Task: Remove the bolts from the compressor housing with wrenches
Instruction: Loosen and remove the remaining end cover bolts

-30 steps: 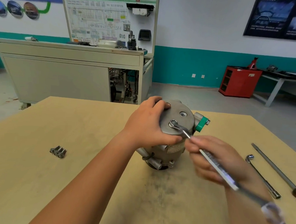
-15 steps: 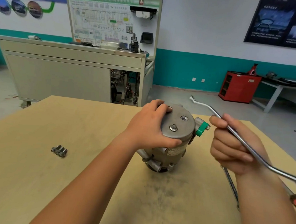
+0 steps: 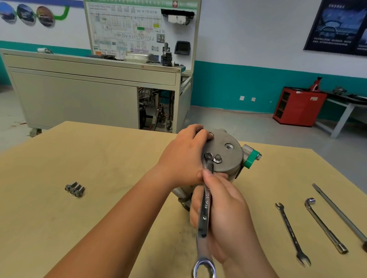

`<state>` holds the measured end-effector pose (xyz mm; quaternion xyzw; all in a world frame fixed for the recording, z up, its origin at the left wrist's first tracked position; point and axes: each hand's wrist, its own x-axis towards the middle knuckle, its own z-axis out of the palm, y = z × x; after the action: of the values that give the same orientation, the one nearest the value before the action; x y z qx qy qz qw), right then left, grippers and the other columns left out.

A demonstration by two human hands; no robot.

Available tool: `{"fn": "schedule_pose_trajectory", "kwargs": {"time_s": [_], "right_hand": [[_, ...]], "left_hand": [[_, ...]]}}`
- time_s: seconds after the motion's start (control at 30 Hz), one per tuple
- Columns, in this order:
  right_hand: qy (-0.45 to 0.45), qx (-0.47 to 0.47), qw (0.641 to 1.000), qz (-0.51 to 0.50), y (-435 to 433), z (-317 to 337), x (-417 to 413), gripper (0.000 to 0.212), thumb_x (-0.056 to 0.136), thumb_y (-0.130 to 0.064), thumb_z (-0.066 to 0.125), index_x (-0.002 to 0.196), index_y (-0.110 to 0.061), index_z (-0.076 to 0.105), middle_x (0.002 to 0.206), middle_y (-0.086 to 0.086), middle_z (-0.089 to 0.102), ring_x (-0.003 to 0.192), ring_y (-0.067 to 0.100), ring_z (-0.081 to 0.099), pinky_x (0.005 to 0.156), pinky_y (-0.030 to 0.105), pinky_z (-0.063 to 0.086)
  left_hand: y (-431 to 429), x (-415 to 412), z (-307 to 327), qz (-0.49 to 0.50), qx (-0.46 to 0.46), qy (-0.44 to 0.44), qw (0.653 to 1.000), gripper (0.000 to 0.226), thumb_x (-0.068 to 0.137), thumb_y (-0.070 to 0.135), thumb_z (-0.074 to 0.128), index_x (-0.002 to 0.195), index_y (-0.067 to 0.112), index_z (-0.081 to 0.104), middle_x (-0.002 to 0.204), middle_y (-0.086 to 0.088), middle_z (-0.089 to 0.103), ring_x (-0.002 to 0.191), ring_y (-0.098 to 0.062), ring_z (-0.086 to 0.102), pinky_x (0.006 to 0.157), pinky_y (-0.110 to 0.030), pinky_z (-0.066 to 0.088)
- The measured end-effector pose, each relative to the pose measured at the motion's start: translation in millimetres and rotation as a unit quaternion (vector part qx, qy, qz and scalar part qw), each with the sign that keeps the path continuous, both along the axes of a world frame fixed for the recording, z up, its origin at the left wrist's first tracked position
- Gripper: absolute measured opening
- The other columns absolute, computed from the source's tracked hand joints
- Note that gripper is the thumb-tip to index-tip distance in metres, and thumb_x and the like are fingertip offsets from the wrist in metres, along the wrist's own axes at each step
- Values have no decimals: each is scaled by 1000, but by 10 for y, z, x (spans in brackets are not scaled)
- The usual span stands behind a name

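Left hand (image 3: 183, 158) ahead, fingers (image 3: 196, 132) curled in a grip; right hand (image 3: 223, 215) nearer, fingers wrapped, thumb forward.

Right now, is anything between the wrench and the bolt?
No, nothing visible. The wrench in the right hand ends just beside the bolt; the left hand grips the compressor housing at its left side.

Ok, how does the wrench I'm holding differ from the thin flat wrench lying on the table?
The held wrench is gripped by the right hand, its far end at the compressor housing; the table wrench lies untouched on the table. The held wrench shows a ring end nearest the camera; the table wrench has open forked ends. Both are shiny metal.
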<state>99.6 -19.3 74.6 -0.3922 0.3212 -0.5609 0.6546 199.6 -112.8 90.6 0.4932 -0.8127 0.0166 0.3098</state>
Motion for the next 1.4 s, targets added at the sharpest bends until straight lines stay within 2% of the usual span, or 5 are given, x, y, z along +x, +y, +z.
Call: {"fn": "schedule_pose_trajectory", "kwargs": {"time_s": [0.6, 0.77, 1.03, 1.2, 1.4], "right_hand": [[-20, -31, 998, 49, -105, -33, -56, 16, 91, -21, 47, 81, -11, 55, 38, -1, 40, 28, 10, 35, 32, 16, 28], [-6, -11, 971, 239, -300, -26, -630, 28, 82, -31, 59, 57, -20, 55, 36, -7, 34, 24, 5, 27, 30, 12, 26], [24, 10, 924, 380, -840, 69, -1188, 23, 96, -11, 38, 82, -4, 56, 44, -2, 31, 29, 8, 22, 36, 17, 19], [-215, -54, 875, 430, -593, 335, -1075, 31, 100, -18, 27, 91, -1, 52, 42, -3, 25, 31, 8, 23, 41, 20, 18], [-107, -83, 991, 7, -18, 201, -442, 19, 75, -29, 50, 79, -11, 51, 37, -4, 34, 26, 6, 25, 34, 14, 18]], "left_hand": [[-45, 2, -26, -11, -6, 8, 1000, 77, 68, 46, 81, 131, 17, 46, 143, -2, 36, 128, -19, 35, 91, -22, 29], [-3, 10, -18, -20, 5, 35, 999, 86, 61, 53, 82, 130, 16, 49, 141, -2, 39, 128, -17, 37, 91, -18, 27], [-12, -33, 58, -30, 39, -8, 999, 85, 64, 56, 79, 134, 20, 46, 143, 0, 36, 129, -17, 33, 91, -23, 29], [-20, 43, 31, -25, 43, -1, 999, 88, 61, 63, 75, 133, 21, 45, 142, 1, 36, 126, -16, 35, 92, -22, 30], [0, -44, 26, -16, 23, 15, 1000, 92, 54, 66, 61, 130, 16, 49, 140, -2, 40, 127, -19, 38, 91, -21, 28]]}}
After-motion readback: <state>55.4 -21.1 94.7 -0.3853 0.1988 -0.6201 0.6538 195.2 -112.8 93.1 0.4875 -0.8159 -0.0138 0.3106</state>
